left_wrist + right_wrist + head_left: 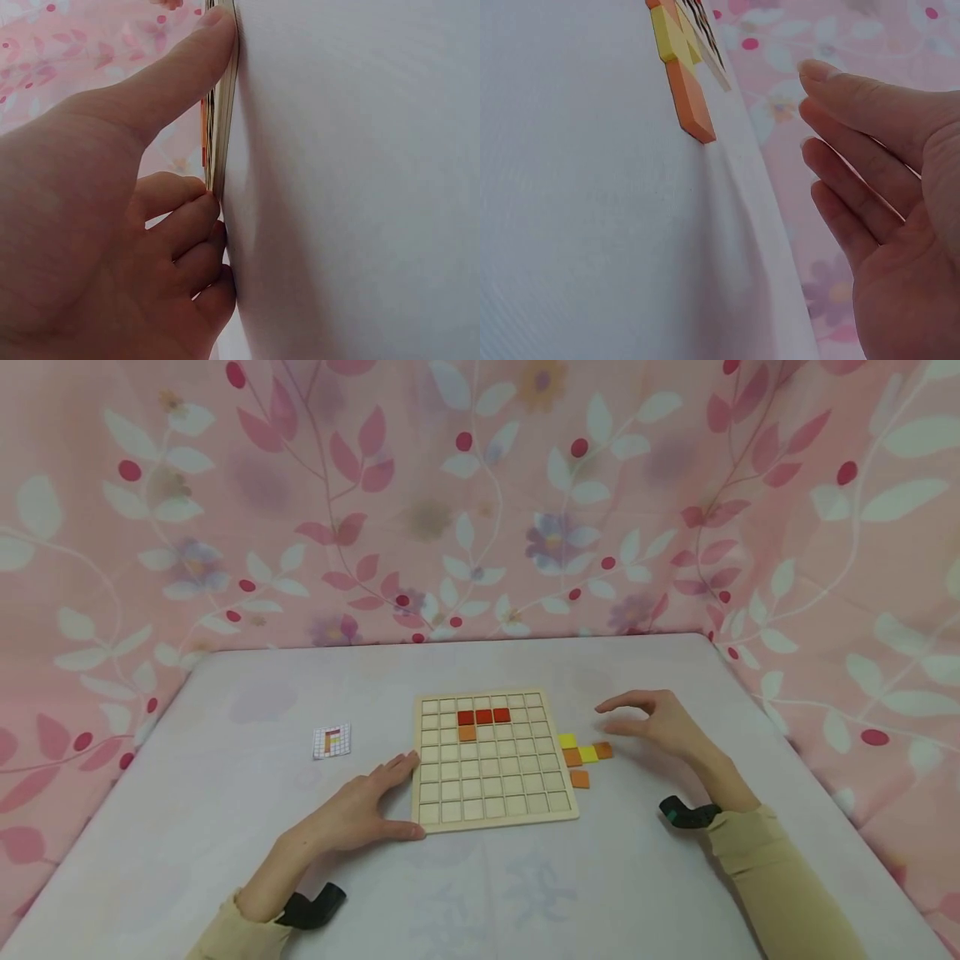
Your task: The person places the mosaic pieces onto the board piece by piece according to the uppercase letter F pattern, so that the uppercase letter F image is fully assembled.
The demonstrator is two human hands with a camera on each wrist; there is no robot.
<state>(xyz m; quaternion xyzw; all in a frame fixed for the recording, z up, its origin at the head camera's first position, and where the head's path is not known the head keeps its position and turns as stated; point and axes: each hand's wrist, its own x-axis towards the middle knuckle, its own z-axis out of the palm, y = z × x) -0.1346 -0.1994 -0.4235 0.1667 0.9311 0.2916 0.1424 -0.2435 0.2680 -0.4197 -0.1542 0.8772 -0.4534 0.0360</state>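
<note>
1. Pale wooden square grid board [490,768] lies flat on the white cloth-covered worktop [480,893]; it's the landmark here.
2. On the board, far side: three red square tiles [483,717] in a row, w/ one orange square tile [467,733] directly below the leftmost red.
3. Just beside the board's R edge: two loose yellow square tiles [588,754] & three loose orange square tiles [580,779], mostly clustered; one orange sits apart, nearer the wearer.
4. L hand [352,806]: spread, not gripping; fingertips touch the board's L edge, thumb at its near-L corner.
5. R hand [670,727]: holds nothing, thumb & index parted; raised R of the board, near the loose tiles.
6. Small white gridded paper card [343,746] lies L of the board, well apart; coloured-square print, prob. red/orange/yellow, too small to be sure.
7. Behind the board: pink floral fabric backdrop [420,518].
</note>
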